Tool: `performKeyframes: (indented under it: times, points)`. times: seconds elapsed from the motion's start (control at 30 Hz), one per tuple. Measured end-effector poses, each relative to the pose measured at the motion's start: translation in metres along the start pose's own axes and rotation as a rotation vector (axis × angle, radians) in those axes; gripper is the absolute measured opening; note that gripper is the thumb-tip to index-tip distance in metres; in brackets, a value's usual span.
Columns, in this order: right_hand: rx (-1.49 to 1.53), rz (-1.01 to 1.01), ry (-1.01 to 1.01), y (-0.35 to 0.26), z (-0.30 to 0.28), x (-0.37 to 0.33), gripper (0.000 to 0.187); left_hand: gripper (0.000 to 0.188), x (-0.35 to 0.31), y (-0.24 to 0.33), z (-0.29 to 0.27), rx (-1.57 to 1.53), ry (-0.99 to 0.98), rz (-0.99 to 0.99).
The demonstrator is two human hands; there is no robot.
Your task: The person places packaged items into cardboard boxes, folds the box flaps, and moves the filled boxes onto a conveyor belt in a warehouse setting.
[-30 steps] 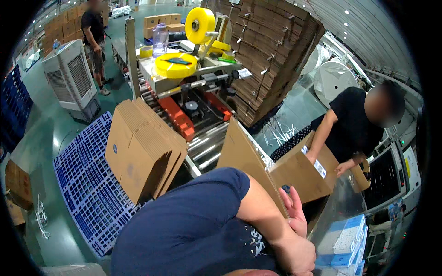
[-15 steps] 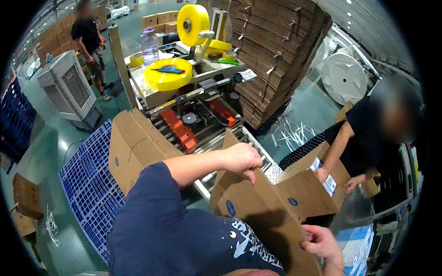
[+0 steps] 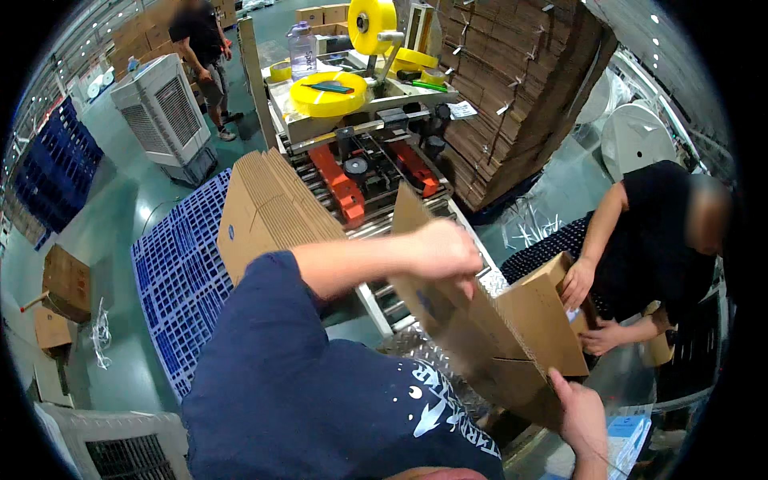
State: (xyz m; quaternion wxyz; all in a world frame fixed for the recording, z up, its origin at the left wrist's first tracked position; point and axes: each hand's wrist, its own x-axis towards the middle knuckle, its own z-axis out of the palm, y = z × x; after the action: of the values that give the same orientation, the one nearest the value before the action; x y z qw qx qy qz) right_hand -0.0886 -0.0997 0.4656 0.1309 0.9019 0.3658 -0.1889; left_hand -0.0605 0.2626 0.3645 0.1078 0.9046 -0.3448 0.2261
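Shiny green floor (image 3: pixel 120 232) all round this spot, and past the left hand (image 3: pixel 444 250) there's a metal roller conveyor (image 3: pixel 382 300) with orange-red guides (image 3: pixel 340 188) and fat glossy yellow tape rolls (image 3: pixel 328 96) above it. Left of that forearm, a stack of folded cartons (image 3: pixel 260 212) leans by a blue lattice pallet (image 3: pixel 180 276).

The cardboard sheet (image 3: pixel 480 352) is right between the hands, slanting from the left one down to the right hand (image 3: pixel 580 416). Both are clamped on it, well apart: left on the far upper part, right pinching the near end, thumb up. It's plain brown, a bit blurry, with a smudgy blue mark and a thin ridged edge. Bumpy metal plate (image 3: pixel 420 344) under it. Beyond the right hand, a co-worker (image 3: pixel 664 232) has both hands at a boxy brown carton (image 3: pixel 544 320).
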Motion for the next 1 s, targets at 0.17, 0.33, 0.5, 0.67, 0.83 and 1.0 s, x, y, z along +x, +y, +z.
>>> performKeyframes:
  times: [0.17,0.33,0.5,0.67,0.83,1.0]
  points:
    - [-0.104,0.280,0.786,-0.003,0.114,0.061,0.062,0.036,0.025,0.053,0.046,0.214,-0.235,-0.296]
    - [-0.057,0.117,1.249,-0.017,0.156,0.059,0.031,0.041,0.046,0.038,0.019,-0.208,-0.554,-0.446]
    - [0.187,-0.205,1.159,0.011,0.149,0.048,0.029,0.038,0.045,0.015,-0.003,-0.011,-0.899,-0.531]
    - [0.611,-0.843,1.199,0.042,0.110,0.034,0.056,0.045,0.033,-0.031,-0.024,-0.122,-0.850,-0.825]
    - [0.575,-0.889,0.657,0.007,0.152,0.108,0.030,0.069,0.057,0.068,0.075,-0.487,-1.169,-0.246]
    - [0.270,-0.096,1.019,0.030,0.185,0.107,0.039,0.062,0.017,0.074,0.045,-1.230,-1.064,0.326]
